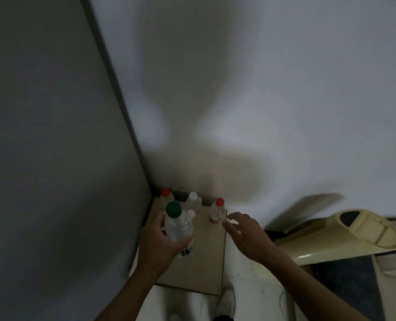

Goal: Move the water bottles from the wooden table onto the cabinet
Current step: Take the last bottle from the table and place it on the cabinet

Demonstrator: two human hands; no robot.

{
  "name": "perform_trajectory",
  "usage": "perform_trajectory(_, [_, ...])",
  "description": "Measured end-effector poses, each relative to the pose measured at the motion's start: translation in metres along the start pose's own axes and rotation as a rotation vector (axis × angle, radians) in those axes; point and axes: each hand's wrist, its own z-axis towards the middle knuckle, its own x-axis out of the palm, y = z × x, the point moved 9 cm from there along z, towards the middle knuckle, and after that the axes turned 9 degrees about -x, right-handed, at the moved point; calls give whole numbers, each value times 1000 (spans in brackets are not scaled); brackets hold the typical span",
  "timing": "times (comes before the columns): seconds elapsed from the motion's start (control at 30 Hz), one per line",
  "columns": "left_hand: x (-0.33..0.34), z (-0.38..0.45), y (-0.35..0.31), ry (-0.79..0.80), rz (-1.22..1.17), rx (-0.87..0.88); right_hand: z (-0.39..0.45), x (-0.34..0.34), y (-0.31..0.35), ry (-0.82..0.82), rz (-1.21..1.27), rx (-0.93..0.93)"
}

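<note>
My left hand [156,242] grips a clear water bottle with a green cap [177,222], held upright just above the beige cabinet top [206,251]. Three bottles stand at the back of the cabinet: a red-capped one [165,195] in the corner, a white-capped one [193,200] beside it, and a red-capped one [217,212] near the right edge. Another white cap [190,213] peeks out behind the held bottle. My right hand [244,232] hovers with fingers apart, just right of the right red-capped bottle, holding nothing.
A grey panel [53,158] closes the left side and a white wall [261,89] stands behind the cabinet. A cream plastic housing [345,235] lies to the right. Pale floor and my white shoe [227,302] show below the cabinet's front edge.
</note>
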Motion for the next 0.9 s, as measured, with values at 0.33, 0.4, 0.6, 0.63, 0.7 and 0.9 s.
perform_trajectory(0.33, [34,20,121,-26,119,-131,19,75,-54,134,-110,24])
perform_trajectory(0.4, [48,30,145,-24,125,-149,24,91,-68,155,-97,52])
perform_trajectory(0.6, [89,56,190,-27,156,-152,38,126,-108,134,-61,99])
perform_trajectory(0.63, [94,60,196,-23,166,-148,40,129,-112,129,-51,107])
perform_trajectory(0.7, [103,65,206,-14,193,-138,44,137,-119,133,-31,122])
perform_trajectory(0.9, [122,70,226,-41,212,-164,47,154,-131,117,34,159])
